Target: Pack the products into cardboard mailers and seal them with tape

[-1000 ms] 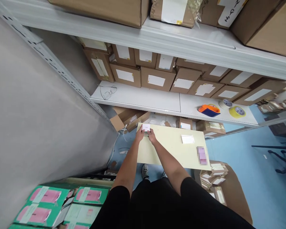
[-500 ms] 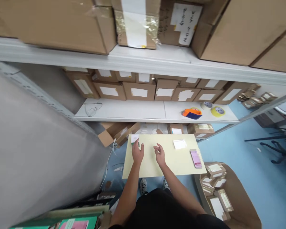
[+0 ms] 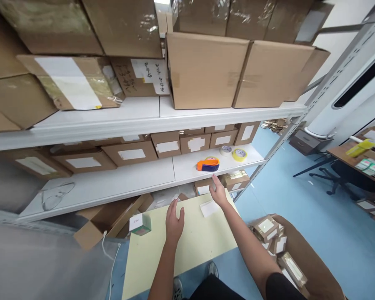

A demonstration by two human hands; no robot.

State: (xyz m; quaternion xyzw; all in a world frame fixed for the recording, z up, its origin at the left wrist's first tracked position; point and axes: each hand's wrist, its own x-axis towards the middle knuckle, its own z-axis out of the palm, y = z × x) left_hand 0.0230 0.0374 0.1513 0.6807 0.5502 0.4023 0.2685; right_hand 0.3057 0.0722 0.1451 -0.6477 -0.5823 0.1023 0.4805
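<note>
A pale yellow board lies in front of me. Over its middle, my left hand is open with the fingers up and holds nothing. To its left, a small green and white box stands on the board's far left corner. My right hand reaches past the board's far right side, fingers apart and with nothing in them. Just beyond its fingertips, an orange and blue tape dispenser rests near the shelf's front edge; a small gap appears between them. A white slip or packet lies beside my right wrist.
Shelves hold rows of labelled cardboard boxes. Clear tape and yellow tape sit right of the dispenser; glasses lie at left. A large carton of small parcels stands right, an open box below the shelf.
My view has swung to the right. My right hand has moved forward from over the board toward the tape dispenser. My left hand has moved away from the green box. The pink item no longer shows.
</note>
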